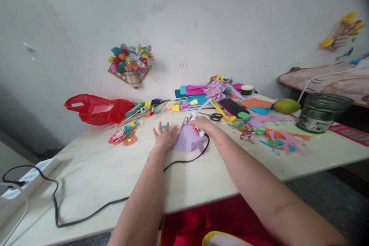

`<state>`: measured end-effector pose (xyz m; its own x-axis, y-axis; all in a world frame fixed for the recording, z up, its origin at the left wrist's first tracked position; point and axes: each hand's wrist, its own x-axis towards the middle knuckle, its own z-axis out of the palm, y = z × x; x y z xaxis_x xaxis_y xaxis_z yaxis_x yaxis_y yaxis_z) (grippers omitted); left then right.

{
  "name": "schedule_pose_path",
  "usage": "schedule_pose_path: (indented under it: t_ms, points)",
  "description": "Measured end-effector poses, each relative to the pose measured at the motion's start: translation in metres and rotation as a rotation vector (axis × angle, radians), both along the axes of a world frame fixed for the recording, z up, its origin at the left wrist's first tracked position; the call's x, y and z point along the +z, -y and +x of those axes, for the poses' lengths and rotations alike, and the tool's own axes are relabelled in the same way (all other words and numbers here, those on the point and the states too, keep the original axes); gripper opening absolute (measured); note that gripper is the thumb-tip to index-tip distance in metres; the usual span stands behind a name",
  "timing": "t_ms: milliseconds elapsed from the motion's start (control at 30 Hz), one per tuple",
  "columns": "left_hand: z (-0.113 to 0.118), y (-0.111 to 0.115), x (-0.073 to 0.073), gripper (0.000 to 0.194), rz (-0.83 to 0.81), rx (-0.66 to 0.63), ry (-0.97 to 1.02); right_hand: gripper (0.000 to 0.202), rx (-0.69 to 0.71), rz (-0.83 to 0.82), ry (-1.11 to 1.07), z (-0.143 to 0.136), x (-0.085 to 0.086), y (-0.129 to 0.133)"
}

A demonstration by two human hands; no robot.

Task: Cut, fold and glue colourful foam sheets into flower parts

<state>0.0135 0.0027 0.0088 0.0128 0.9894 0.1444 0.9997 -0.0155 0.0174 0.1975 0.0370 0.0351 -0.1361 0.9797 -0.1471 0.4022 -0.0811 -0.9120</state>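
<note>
With the right hand's (203, 123) grip closed around the white glue gun (195, 115) over the purple sheet (186, 139) on the counter (109, 177), and the left hand (166, 137) spread flat at the sheet's left edge, gripping nothing, firm bracing and slow guiding seemed wisest

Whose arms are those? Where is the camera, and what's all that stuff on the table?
Those are a person's own bare arms; there's no robot here. The camera is worn on their head, looking forward and down. The left hand is spread flat at the left edge of a purple sheet. The right hand holds a white tool with a black cord. Around them on the table are colourful flowers, scissors, a red bag and a glass jar.
</note>
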Motion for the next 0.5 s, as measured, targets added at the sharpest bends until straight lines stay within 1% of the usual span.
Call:
schedule_pose_path:
  t_ms: [200,367,500]
  points:
    - [-0.005,0.005,0.006,0.058,-0.069,-0.046,-0.008,0.027,0.017,-0.002,0.012,0.001,-0.002,-0.002]
    - [-0.01,0.01,0.013,0.075,-0.166,-0.052,0.003,0.029,0.019,0.02,-0.001,0.003,-0.006,-0.003]
    - [-0.016,0.012,0.016,0.082,-0.258,-0.067,0.001,0.029,0.021,0.034,-0.006,0.002,-0.009,-0.005]
